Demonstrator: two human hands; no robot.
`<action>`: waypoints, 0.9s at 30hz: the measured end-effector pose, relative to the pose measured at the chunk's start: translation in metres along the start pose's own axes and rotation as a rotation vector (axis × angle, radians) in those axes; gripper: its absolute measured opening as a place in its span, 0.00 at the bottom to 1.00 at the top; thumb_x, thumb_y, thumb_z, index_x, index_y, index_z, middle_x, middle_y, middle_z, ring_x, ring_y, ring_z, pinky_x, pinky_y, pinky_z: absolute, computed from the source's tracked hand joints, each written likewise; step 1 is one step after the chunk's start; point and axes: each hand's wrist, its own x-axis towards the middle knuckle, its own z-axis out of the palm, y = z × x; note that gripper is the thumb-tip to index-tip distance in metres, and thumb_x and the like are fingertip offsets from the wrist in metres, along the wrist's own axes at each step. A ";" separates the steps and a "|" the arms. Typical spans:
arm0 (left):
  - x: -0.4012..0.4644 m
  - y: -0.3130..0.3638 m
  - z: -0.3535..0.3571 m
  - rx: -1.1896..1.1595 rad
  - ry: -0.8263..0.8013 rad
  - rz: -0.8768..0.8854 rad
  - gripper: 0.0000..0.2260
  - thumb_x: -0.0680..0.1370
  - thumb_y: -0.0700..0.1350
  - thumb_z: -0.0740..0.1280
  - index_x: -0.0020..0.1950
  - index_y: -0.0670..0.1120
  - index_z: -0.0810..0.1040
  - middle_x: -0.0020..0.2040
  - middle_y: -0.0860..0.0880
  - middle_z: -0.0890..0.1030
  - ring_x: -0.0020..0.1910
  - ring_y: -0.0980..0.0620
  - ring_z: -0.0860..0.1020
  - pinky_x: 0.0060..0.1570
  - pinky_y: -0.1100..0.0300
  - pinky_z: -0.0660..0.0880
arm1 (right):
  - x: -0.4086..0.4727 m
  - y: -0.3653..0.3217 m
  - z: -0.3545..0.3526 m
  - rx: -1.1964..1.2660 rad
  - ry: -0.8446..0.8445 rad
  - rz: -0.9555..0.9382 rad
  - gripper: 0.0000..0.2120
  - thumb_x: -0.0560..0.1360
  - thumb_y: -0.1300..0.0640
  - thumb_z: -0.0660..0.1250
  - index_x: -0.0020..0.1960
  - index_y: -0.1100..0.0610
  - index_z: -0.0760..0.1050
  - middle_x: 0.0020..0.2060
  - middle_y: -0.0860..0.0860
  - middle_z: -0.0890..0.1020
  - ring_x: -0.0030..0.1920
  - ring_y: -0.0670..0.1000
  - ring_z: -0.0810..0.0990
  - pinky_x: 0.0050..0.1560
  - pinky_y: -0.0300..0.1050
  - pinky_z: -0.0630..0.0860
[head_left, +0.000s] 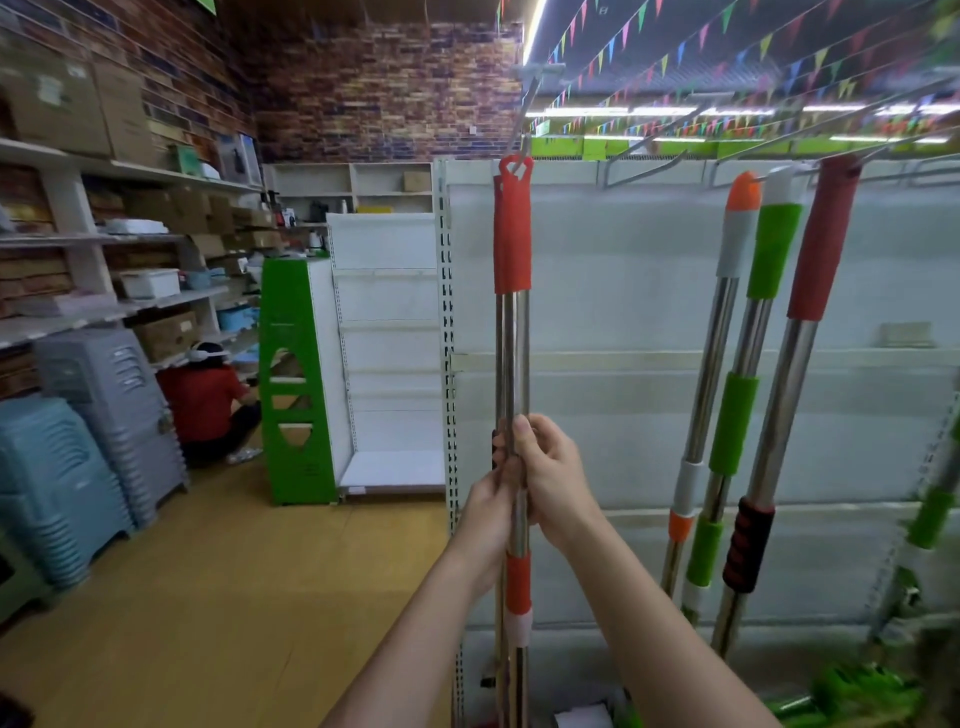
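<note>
Steel poles (513, 353), two, in left hand (485, 501) and right hand (555, 475).

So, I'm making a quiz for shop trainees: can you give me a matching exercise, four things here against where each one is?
Things:
1 red-grip pole
2 green-sleeved pole
3 blue stools
4 pennant bunting

Places:
A stacked on the floor, left
B gripped by left hand and right hand
C strung under the ceiling
D hanging at the right, between two poles

Pairs: 1-B, 2-D, 3-A, 4-C
</note>
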 end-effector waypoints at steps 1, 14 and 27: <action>0.004 0.001 0.000 -0.003 0.008 -0.005 0.18 0.86 0.51 0.57 0.66 0.40 0.77 0.52 0.45 0.85 0.41 0.60 0.86 0.36 0.68 0.79 | 0.004 0.001 0.000 -0.004 -0.006 -0.001 0.10 0.84 0.56 0.61 0.52 0.60 0.77 0.40 0.53 0.81 0.36 0.43 0.81 0.39 0.35 0.79; 0.054 0.000 -0.009 0.042 0.064 -0.012 0.21 0.84 0.58 0.56 0.63 0.45 0.79 0.51 0.46 0.85 0.45 0.57 0.85 0.43 0.64 0.80 | 0.055 0.025 -0.001 -0.084 -0.009 -0.038 0.08 0.84 0.56 0.61 0.51 0.56 0.76 0.41 0.53 0.81 0.40 0.48 0.80 0.45 0.42 0.79; 0.072 -0.002 -0.013 0.114 0.100 0.012 0.19 0.86 0.53 0.57 0.63 0.42 0.78 0.46 0.48 0.84 0.44 0.57 0.83 0.36 0.70 0.79 | 0.068 0.036 0.005 -0.126 0.061 -0.060 0.09 0.84 0.55 0.61 0.49 0.54 0.77 0.42 0.51 0.85 0.46 0.48 0.84 0.53 0.42 0.80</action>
